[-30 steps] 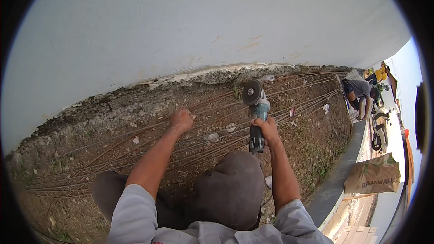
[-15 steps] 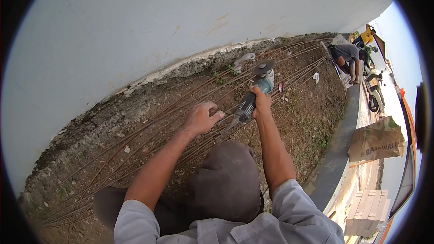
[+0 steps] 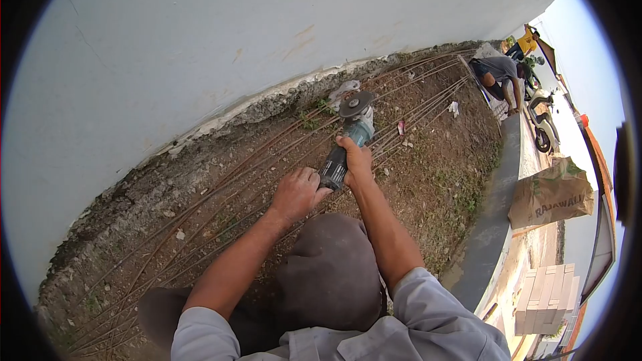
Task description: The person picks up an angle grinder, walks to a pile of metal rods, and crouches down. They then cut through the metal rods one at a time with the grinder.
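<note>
An angle grinder (image 3: 332,167) with a teal and black body is held out over the ground, its round dark disc (image 3: 356,103) at the far end. My right hand (image 3: 358,162) is wrapped round the middle of its body. At the rear end of the tool, my left hand (image 3: 295,196) is closed, with thumb and fingers against the black housing. Beneath the grinder, long thin steel rods (image 3: 257,160) lie on the soil in a loose bundle. The disc hangs over the rods; whether it touches any cannot be told.
A pale wall (image 3: 200,33) with a rough base runs along the left. A low grey concrete edge (image 3: 488,220) borders the soil at right. Beyond it are a brown paper sack (image 3: 552,194) and stacked pale blocks (image 3: 545,299). Another person (image 3: 496,70) bends over near the rods' far end.
My left hand has come to the grinder's rear end, from apart to touching it. The grinder and my right hand have shifted left in view.
</note>
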Action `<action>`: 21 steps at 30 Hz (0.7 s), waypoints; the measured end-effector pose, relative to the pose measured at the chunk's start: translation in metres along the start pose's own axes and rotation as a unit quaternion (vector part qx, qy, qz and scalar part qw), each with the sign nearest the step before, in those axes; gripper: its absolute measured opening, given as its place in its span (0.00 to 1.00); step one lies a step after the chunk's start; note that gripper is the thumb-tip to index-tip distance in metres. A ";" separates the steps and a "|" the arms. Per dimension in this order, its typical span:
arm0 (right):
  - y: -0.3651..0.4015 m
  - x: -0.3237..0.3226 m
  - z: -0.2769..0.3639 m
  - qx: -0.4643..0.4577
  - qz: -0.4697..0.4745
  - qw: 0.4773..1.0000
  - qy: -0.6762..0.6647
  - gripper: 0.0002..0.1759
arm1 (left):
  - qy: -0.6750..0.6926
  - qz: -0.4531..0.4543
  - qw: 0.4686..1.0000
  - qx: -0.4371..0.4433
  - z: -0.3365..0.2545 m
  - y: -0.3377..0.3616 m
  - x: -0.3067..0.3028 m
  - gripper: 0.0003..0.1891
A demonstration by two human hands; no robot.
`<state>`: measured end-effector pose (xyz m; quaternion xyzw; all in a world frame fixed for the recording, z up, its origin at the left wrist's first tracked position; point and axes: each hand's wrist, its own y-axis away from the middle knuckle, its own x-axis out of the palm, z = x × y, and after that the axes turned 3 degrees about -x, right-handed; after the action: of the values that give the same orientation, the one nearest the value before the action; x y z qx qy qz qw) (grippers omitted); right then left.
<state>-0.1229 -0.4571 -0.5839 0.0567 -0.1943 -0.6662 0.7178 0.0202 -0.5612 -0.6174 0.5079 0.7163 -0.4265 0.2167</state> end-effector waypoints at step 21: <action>0.007 -0.014 -0.043 0.131 0.017 0.990 -0.044 0.22 | 0.239 0.134 0.902 -0.334 -0.015 -0.010 0.005 0.34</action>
<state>-0.1012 -0.4499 -0.6238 0.1179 -0.3122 -0.6245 0.7062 0.0115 -0.5471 -0.6088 0.5835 0.7725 0.0047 0.2505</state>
